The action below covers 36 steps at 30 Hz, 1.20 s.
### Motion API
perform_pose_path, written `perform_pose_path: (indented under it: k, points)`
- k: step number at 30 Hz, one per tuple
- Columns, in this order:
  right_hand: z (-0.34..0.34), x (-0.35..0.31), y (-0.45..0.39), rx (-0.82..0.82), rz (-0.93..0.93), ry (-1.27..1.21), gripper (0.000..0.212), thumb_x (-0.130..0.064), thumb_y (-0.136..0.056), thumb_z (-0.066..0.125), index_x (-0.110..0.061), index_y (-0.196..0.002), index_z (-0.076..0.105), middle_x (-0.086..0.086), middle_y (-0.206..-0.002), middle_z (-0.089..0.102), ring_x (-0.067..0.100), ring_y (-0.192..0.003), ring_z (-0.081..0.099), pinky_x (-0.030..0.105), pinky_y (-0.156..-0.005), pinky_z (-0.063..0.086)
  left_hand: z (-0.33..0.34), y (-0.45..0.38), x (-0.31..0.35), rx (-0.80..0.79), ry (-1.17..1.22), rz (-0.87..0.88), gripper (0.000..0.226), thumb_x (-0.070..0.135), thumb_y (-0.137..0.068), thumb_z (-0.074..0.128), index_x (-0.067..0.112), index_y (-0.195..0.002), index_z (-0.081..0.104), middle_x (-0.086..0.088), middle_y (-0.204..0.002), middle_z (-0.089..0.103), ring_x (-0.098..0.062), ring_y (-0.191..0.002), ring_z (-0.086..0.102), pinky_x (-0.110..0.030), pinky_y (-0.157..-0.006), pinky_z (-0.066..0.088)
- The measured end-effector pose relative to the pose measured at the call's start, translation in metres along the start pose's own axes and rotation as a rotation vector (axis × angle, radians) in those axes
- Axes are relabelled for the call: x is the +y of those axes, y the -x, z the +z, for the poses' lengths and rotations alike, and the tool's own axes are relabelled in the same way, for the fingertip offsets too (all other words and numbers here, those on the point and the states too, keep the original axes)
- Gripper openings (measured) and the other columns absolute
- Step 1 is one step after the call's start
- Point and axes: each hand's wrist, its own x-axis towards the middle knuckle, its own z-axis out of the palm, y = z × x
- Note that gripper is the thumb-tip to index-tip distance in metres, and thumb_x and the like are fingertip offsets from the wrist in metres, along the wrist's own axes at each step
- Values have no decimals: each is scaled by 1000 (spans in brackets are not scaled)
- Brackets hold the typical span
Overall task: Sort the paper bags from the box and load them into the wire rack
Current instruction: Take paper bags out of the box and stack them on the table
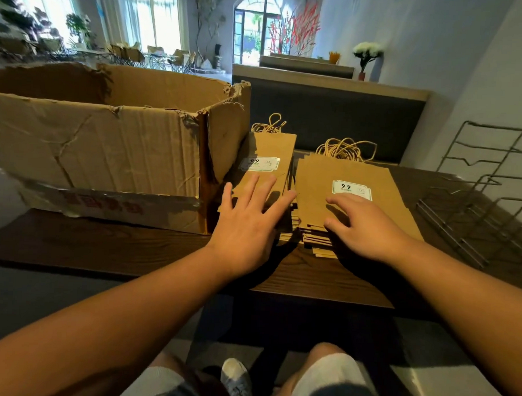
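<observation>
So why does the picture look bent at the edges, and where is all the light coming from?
Head view: the wide lens bows the wire rack and the table edge; bright windows at the back blow out to white, while the hands cast dark shadows toward the camera over the paper bags.

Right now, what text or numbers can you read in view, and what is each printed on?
"9.9": white label on the narrow paper bag stack, small print beneath unreadable.
"9.9": white label on the wide paper bag stack, small print beneath too blurred.
Red characters on the cardboard box front flap: upside down, blurred, unreadable.
</observation>
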Motion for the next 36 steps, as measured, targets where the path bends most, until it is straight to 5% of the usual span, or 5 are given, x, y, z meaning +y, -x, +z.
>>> perform_pose_path:
  k: [8,13,19,29,36]
  points:
    - [-7,-6,29,10,54,26,55,-47,-96,57,-26,-146,46,-1,-151,46,19,-140,41,49,-115,36,-15,18,38,16,139,169,68,29,-89,69,29,-149,37,-9,-164,20,-32,-143,36,-53,-112,39]
    - [-16,8,27,43,157,15,53,-44,-97,58,-29,-146,46,-1,-167,11,26,-147,30,41,-114,34,-20,3,61,-53,368,65,68,24,-92,69,34,-149,33,4,-167,-5,-24,-132,51,-39,-95,56]
    - [-26,72,-12,88,360,2,55,-42,-96,61,-26,-147,47,5,-166,14,28,-149,27,43,-114,34,5,-49,97,-55,343,8,59,41,-93,62,36,-147,39,0,-165,14,-22,-147,30,-51,-116,35]
    - [-33,125,-108,-31,497,-102,53,-42,-93,62,-26,-142,51,8,-143,42,28,-121,54,40,-96,48,47,-168,111,-480,156,-140,56,59,-94,47,32,-143,44,0,-156,34,-34,-148,21,-67,-113,25]
    - [-22,130,-92,94,561,-265,53,-34,-90,68,-23,-140,51,3,-137,56,24,-122,54,37,-91,48,72,-140,105,-296,143,-114,53,60,-96,35,37,-143,42,5,-158,33,-29,-149,22,-64,-115,19]
